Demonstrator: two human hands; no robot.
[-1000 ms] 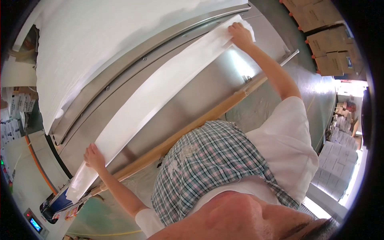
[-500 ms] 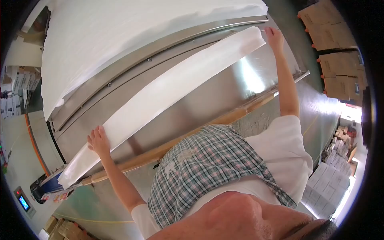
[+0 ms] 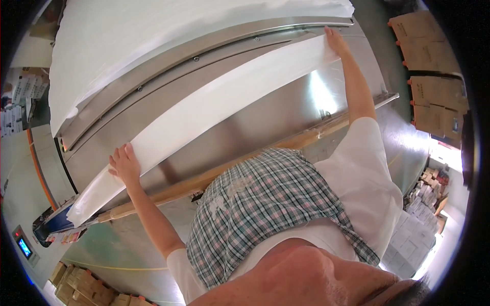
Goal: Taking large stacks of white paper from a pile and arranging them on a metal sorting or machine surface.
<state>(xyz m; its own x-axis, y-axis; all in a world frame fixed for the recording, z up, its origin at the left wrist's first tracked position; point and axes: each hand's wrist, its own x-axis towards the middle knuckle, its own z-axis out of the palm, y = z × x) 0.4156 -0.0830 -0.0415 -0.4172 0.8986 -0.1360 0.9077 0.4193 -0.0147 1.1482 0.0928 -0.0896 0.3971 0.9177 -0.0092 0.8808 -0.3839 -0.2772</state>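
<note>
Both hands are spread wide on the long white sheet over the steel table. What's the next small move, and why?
Probably slide both hands forward together, feeding the white sheet toward the metal rails. The left hand lies flat near one end and the right hand reaches the far corner, so the strip looks stretched flat and lies along the rails. Moving evenly should keep it straight.

left hand (image 3: 124, 164): the palm lies flat on the white sheet (image 3: 214, 109); its underside is hidden.
right hand (image 3: 337, 41): the fingertips are lost against the sheet's far end; whether they pinch it or only press it cannot be told.
white sheet: its lower left end runs behind the wooden rail (image 3: 214, 176).
white stack (image 3: 153, 46): cut off by the upper rim.
cartons (image 3: 434, 76): the print is too small to tell.
small screen (image 3: 24, 247): blurred.
</note>
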